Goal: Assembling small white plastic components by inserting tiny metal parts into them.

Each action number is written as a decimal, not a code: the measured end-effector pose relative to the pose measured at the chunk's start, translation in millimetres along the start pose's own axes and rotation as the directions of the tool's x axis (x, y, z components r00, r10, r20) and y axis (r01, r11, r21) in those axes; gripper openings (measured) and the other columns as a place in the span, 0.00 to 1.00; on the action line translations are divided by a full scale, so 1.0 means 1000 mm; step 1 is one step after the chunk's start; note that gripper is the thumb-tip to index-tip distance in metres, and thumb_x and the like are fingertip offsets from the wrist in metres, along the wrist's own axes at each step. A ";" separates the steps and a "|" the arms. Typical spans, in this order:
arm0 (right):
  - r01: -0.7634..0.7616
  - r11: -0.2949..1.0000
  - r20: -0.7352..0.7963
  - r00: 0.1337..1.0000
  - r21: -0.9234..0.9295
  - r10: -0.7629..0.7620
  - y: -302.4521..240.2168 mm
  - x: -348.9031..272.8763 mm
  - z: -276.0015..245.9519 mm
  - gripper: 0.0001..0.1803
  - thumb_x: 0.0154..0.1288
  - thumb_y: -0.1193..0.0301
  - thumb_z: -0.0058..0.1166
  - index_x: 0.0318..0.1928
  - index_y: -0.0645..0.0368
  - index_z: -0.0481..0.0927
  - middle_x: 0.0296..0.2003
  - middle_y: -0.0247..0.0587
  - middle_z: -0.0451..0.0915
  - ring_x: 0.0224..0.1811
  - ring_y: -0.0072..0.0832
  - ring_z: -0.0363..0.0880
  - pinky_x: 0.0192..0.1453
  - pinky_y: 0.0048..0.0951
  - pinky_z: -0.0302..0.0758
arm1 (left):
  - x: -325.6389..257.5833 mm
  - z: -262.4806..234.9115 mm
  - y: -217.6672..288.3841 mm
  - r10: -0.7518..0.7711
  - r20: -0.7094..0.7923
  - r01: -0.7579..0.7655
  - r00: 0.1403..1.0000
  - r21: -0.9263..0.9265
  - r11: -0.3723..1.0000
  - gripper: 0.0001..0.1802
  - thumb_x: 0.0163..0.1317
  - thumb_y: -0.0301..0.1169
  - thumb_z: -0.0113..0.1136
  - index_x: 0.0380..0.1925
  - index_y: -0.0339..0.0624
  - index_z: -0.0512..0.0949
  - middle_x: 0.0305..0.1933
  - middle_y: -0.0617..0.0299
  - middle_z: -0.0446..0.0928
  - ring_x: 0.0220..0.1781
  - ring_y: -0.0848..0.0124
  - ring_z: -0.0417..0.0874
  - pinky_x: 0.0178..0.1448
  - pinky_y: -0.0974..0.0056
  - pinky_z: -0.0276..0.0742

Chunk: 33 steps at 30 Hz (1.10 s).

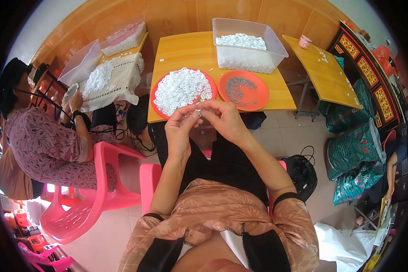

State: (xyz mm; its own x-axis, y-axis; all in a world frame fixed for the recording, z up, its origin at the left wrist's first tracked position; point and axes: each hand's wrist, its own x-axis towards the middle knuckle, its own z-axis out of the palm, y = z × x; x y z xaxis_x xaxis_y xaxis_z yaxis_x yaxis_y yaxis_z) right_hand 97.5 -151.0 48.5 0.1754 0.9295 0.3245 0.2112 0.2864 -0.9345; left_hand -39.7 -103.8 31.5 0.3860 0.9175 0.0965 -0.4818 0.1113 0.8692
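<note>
"Tan patterned top (pixel 222 206) right below the camera. What comes after it?"

"Dark trousers (pixel 213 165) on the lap, then the two hands, left (pixel 180 131) and right (pixel 224 121), raised together near the tabletop (pixel 181 47)."

"Open or closed?"

"Fingertips drawn in tight, thumbs and forefingers meeting on a small white piece (pixel 198 112). It sits right between the hands; its finer shape is too small to tell."

"Anything like it close by?"

"Just past the fingers, a heap of white pieces (pixel 186 88) fills a round red plate (pixel 154 100). Right of that, an orange-red plate (pixel 261 93) carries small grey metal parts (pixel 235 90)."

"And behind?"

"One translucent bin (pixel 275 43), partly filled with more white pieces. Off to the left, another person (pixel 54 145) sits at a cloth-covered table (pixel 127 77)."
</note>
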 end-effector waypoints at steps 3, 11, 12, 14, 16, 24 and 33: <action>0.015 1.000 -0.008 1.000 -0.012 -0.015 -0.002 0.000 0.001 0.10 0.62 0.77 0.51 0.44 0.64 0.79 0.28 0.37 0.80 0.29 0.18 0.78 0.34 0.20 0.73 | 0.001 0.000 0.000 0.006 -0.001 -0.006 1.000 -0.002 1.000 0.11 0.58 0.21 0.58 0.42 0.35 0.77 0.33 0.63 0.78 0.31 0.77 0.79 0.37 0.75 0.73; 0.034 0.996 0.058 0.998 -0.085 -0.029 -0.006 0.000 -0.003 0.13 0.64 0.79 0.49 0.49 0.63 0.76 0.32 0.31 0.78 0.31 0.11 0.75 0.35 0.15 0.73 | 0.000 -0.001 0.000 -0.005 -0.002 0.005 1.000 -0.013 1.000 0.11 0.58 0.22 0.59 0.42 0.35 0.77 0.34 0.64 0.78 0.32 0.79 0.78 0.37 0.76 0.70; 0.028 0.995 0.062 0.998 -0.095 -0.022 -0.006 0.000 -0.003 0.13 0.64 0.79 0.48 0.50 0.63 0.76 0.31 0.31 0.78 0.31 0.11 0.75 0.35 0.15 0.73 | 0.000 -0.001 0.000 -0.009 0.001 0.009 1.000 -0.019 1.000 0.11 0.58 0.22 0.59 0.42 0.35 0.77 0.33 0.64 0.78 0.32 0.79 0.77 0.37 0.76 0.70; 0.025 0.995 0.068 0.998 -0.097 -0.019 -0.005 0.000 -0.004 0.14 0.64 0.79 0.48 0.50 0.63 0.75 0.30 0.31 0.78 0.30 0.11 0.75 0.34 0.15 0.72 | 0.000 -0.001 0.000 -0.013 0.004 0.013 1.000 -0.024 1.000 0.11 0.59 0.22 0.59 0.42 0.35 0.77 0.33 0.64 0.78 0.32 0.79 0.77 0.37 0.77 0.69; 0.023 0.995 0.075 0.997 -0.099 -0.016 -0.006 0.000 -0.004 0.14 0.64 0.79 0.48 0.50 0.63 0.75 0.30 0.30 0.77 0.29 0.11 0.74 0.34 0.15 0.72 | 0.001 -0.001 -0.001 -0.019 0.000 0.019 1.000 -0.034 0.999 0.11 0.59 0.22 0.58 0.42 0.35 0.77 0.33 0.65 0.77 0.31 0.80 0.77 0.37 0.77 0.69; 0.072 0.981 0.075 0.995 -0.182 -0.059 -0.011 -0.001 -0.003 0.15 0.63 0.79 0.49 0.51 0.62 0.74 0.27 0.31 0.77 0.27 0.12 0.74 0.32 0.17 0.71 | 0.001 -0.002 -0.001 -0.013 -0.007 0.012 1.000 -0.033 0.999 0.10 0.59 0.22 0.58 0.42 0.35 0.77 0.33 0.65 0.77 0.31 0.80 0.76 0.37 0.77 0.69; 0.119 0.979 0.064 0.992 -0.163 -0.110 -0.014 -0.002 0.002 0.16 0.62 0.80 0.50 0.52 0.63 0.72 0.26 0.37 0.78 0.27 0.17 0.76 0.32 0.20 0.72 | 0.004 -0.007 -0.005 -0.038 -0.018 0.037 0.999 -0.061 0.997 0.11 0.59 0.22 0.58 0.43 0.35 0.77 0.33 0.66 0.77 0.31 0.80 0.76 0.37 0.77 0.69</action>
State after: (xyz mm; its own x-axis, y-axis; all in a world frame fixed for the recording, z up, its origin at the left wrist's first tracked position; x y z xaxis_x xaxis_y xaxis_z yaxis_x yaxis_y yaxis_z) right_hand 92.7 -155.9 60.5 0.0895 0.9052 0.4154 0.3842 0.3534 -0.8529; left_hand -41.2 -98.5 24.0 0.3898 0.9193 0.0542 -0.5145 0.1686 0.8408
